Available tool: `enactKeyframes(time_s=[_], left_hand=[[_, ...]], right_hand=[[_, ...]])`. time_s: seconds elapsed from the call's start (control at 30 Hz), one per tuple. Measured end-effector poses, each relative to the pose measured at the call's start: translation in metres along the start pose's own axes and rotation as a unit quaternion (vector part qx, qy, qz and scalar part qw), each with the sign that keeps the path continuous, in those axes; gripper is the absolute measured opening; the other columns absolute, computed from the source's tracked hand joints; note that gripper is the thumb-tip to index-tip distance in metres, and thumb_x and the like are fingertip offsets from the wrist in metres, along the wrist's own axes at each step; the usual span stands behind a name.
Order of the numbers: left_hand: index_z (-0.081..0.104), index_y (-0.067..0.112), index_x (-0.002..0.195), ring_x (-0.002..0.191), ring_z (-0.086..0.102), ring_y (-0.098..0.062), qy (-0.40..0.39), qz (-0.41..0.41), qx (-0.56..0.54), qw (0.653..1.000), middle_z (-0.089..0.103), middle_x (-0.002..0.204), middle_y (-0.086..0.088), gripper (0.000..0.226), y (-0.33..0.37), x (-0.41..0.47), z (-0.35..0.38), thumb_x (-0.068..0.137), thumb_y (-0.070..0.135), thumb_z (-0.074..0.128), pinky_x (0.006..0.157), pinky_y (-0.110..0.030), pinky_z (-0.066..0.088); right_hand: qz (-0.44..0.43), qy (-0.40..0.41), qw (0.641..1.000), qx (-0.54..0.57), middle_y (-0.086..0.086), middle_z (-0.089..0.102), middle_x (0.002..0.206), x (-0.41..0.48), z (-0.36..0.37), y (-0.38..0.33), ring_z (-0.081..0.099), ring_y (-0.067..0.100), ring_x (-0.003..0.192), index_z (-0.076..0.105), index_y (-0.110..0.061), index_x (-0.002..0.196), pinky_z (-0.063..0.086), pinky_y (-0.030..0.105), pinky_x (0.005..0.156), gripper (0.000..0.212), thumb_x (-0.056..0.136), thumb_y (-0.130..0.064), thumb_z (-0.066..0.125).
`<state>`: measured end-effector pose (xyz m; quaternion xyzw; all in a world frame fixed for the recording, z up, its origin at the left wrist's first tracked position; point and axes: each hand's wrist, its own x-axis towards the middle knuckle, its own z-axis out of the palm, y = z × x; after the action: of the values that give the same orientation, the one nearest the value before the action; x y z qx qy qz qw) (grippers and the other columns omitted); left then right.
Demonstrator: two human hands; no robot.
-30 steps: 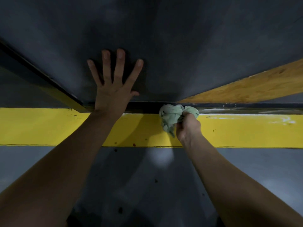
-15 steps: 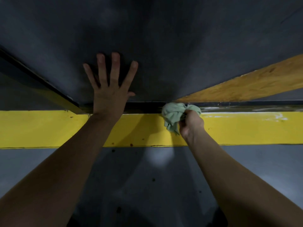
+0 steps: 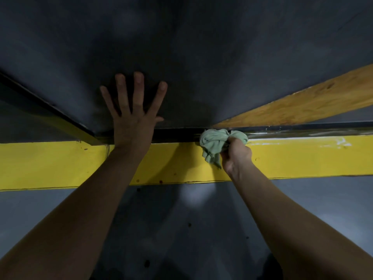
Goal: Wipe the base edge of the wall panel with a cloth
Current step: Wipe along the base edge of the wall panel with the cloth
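A dark grey wall panel (image 3: 201, 57) fills the upper view. Its black base edge (image 3: 177, 134) runs across the middle, just above a yellow painted strip (image 3: 60, 162). My left hand (image 3: 133, 114) lies flat on the panel with fingers spread, its heel over the base edge. My right hand (image 3: 236, 154) grips a bunched pale green cloth (image 3: 216, 142) and presses it against the base edge right of centre. Part of the cloth hangs down over the yellow strip.
A wooden beam (image 3: 302, 102) slants up to the right from the base edge. A dark frame bar (image 3: 50, 110) slants up to the left. Right of the cloth the edge (image 3: 302, 134) shows pale smears. Grey floor (image 3: 181, 229) with dark spots lies below the yellow strip.
My right hand has slid the cloth a little to the right along the base edge. My left hand stays flat on the panel; the view has shifted slightly.
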<state>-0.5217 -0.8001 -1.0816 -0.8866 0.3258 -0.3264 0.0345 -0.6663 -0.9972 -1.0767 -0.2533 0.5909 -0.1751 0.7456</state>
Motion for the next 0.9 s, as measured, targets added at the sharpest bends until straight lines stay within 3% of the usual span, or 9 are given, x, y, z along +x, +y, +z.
enactKeyframes(time_s=[0.07,0.23,0.37,0.43,0.5,0.67,0.83,0.9], left_hand=[[-0.014,0.031,0.165,0.147,-0.007,-0.046,0.002,0.000,-0.002,1.000,-0.042,0.162,-0.012,0.113,0.000,0.002,-0.001,0.091,0.063,0.065,0.118,-0.073,-0.001],[-0.014,0.030,0.165,0.153,-0.026,-0.047,0.003,-0.008,0.005,1.000,-0.041,0.163,-0.014,0.111,0.001,0.001,-0.002,0.093,0.064,0.064,0.116,-0.076,0.011],[-0.007,0.027,0.167,0.150,0.000,-0.054,-0.039,-0.015,-0.044,0.998,-0.030,0.166,-0.019,0.099,0.009,-0.003,-0.023,0.099,0.057,0.060,0.120,-0.075,0.007],[-0.001,0.024,0.168,0.151,0.003,-0.054,-0.059,-0.009,-0.051,0.997,-0.011,0.167,-0.022,0.093,0.012,-0.007,-0.036,0.102,0.055,0.057,0.123,-0.072,0.009],[0.000,0.023,0.168,0.154,0.003,-0.053,-0.081,0.001,-0.045,0.996,-0.005,0.168,-0.024,0.089,0.010,-0.006,-0.054,0.104,0.048,0.057,0.124,-0.070,0.010],[0.004,0.023,0.168,0.158,0.007,-0.046,-0.076,0.056,-0.016,0.995,0.003,0.172,-0.025,0.089,0.000,-0.002,-0.090,0.098,0.020,0.058,0.121,-0.068,0.020],[0.008,0.023,0.168,0.158,0.007,-0.045,-0.066,0.101,-0.013,0.993,0.003,0.173,-0.020,0.097,0.013,0.026,-0.129,0.087,0.018,0.062,0.122,-0.067,0.020],[0.007,0.023,0.168,0.159,0.006,-0.044,-0.050,0.139,-0.015,0.989,0.003,0.173,-0.019,0.095,0.029,0.043,-0.143,0.090,0.020,0.060,0.123,-0.066,0.018]], right_hand=[[-0.010,0.015,1.000,0.000,0.013,0.065,0.087,0.002,-0.001,-0.001,0.066,0.024,0.071,0.057,-0.002,0.092,0.052,0.026,0.040,0.009,0.094,0.006,0.053],[-0.022,0.035,0.999,-0.026,0.011,0.065,0.092,0.014,-0.006,-0.001,0.065,0.021,0.073,0.058,-0.001,0.095,0.053,0.026,0.049,0.004,0.094,0.002,0.055],[-0.002,0.011,1.000,-0.025,0.017,0.067,0.109,0.019,-0.012,-0.002,0.069,0.026,0.085,0.059,0.001,0.113,0.057,0.031,0.063,0.017,0.098,-0.006,0.058],[0.007,-0.011,1.000,-0.017,0.019,0.066,0.117,0.016,-0.011,-0.007,0.069,0.027,0.087,0.056,0.004,0.123,0.058,0.030,0.057,0.027,0.098,-0.005,0.057],[0.001,-0.022,1.000,-0.018,0.020,0.065,0.119,0.010,-0.013,-0.011,0.069,0.028,0.085,0.053,0.005,0.128,0.058,0.031,0.055,0.032,0.097,-0.002,0.057],[-0.032,-0.080,0.996,-0.033,0.018,0.065,0.111,-0.014,-0.031,-0.024,0.068,0.026,0.079,0.055,0.005,0.122,0.057,0.037,0.079,0.025,0.098,-0.002,0.057],[-0.034,-0.081,0.993,-0.077,0.016,0.064,0.104,-0.024,-0.052,-0.034,0.065,0.028,0.087,0.056,0.001,0.111,0.056,0.044,0.089,0.015,0.098,-0.006,0.059],[-0.017,-0.068,0.992,-0.100,0.019,0.062,0.106,-0.025,-0.056,-0.029,0.063,0.033,0.093,0.056,0.004,0.113,0.057,0.044,0.083,0.021,0.096,-0.009,0.061]])
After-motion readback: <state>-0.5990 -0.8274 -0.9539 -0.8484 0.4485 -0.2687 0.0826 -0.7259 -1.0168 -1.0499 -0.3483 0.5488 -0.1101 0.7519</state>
